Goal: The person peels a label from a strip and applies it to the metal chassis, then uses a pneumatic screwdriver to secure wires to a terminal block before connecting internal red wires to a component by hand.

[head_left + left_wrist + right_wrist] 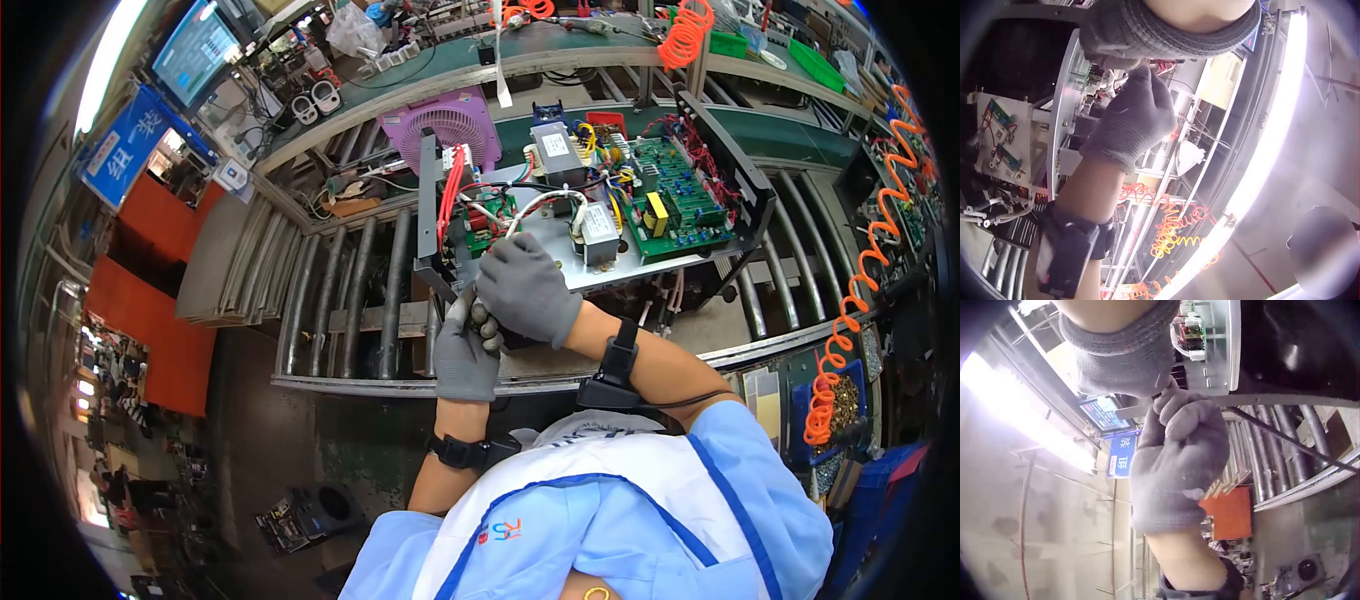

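Grey gloves cover both hands, which meet at the front left corner of an open metal chassis [640,264]. The left hand [467,360] has curled fingers with the thumb up; in the right wrist view this left hand [1179,456] pinches a small dark piece [1157,395], too small to identify. The right hand [525,288] bends over it from above, and in the left wrist view the right hand [1132,119] has its fingertips drawn together at the same spot. White cable [512,222] rises just behind the right hand. Red wires [452,190] run beside the chassis's left panel [428,200].
Inside the chassis are transformers [598,228] and a green circuit board [665,190]. Rollers [365,290] of a conveyor lie left of it. A purple fan [440,130] stands behind. Orange coiled hose [868,270] hangs at the right, above a blue bin [808,400].
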`<control>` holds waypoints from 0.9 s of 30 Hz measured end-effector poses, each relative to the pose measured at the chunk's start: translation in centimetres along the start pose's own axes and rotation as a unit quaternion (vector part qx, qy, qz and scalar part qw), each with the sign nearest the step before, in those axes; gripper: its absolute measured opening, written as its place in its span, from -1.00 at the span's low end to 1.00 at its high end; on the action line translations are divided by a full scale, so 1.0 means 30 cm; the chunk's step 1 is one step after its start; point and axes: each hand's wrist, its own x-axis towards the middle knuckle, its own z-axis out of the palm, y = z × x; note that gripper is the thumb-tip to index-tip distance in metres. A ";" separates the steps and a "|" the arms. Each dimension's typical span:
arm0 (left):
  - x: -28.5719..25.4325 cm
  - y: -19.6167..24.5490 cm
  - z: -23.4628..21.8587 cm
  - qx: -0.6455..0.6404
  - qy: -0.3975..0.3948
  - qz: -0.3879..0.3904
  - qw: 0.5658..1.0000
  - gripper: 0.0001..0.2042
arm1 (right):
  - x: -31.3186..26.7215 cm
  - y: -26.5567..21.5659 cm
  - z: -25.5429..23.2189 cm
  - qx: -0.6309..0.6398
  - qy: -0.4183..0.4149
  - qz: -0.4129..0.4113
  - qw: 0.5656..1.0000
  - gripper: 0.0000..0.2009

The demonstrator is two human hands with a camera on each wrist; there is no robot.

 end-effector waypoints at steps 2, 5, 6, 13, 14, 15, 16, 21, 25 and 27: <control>-0.013 0.014 -0.022 -0.016 0.003 0.017 1.000 -0.81 | 0.017 0.002 0.029 0.025 0.017 0.044 0.999 -0.91; -0.018 0.019 -0.082 -0.047 0.038 0.055 0.997 -0.73 | 0.044 0.024 0.083 0.145 0.060 0.182 0.971 -0.86; -0.015 0.018 -0.112 -0.064 0.071 0.078 0.992 -0.72 | 0.047 0.025 0.104 0.148 0.061 0.180 0.971 -0.86; -0.026 0.047 -0.140 -0.081 0.082 0.092 0.989 -0.69 | 0.063 0.009 0.143 0.158 0.059 0.181 0.969 -0.89; -0.021 0.047 -0.151 -0.083 0.083 0.092 0.989 -0.69 | 0.065 0.011 0.146 0.155 0.059 0.175 0.970 -0.90; -0.012 0.050 -0.169 -0.081 0.064 0.085 0.991 -0.70 | 0.067 0.013 0.147 0.151 0.060 0.170 0.972 -0.90; -0.006 0.053 -0.177 -0.079 0.045 0.078 0.993 -0.70 | 0.070 0.014 0.147 0.151 0.059 0.170 0.972 -0.90; 0.021 0.059 -0.167 -0.025 0.017 0.068 0.997 -0.70 | 0.075 0.026 0.169 0.183 -0.023 0.200 0.962 -0.81; 0.035 0.059 -0.180 -0.003 0.008 0.063 0.998 -0.69 | 0.085 0.013 0.169 0.174 -0.064 0.237 0.954 -0.74; 0.034 0.063 -0.181 -0.001 -0.001 0.061 0.998 -0.69 | 0.073 0.002 0.176 0.160 -0.049 0.241 0.956 -0.75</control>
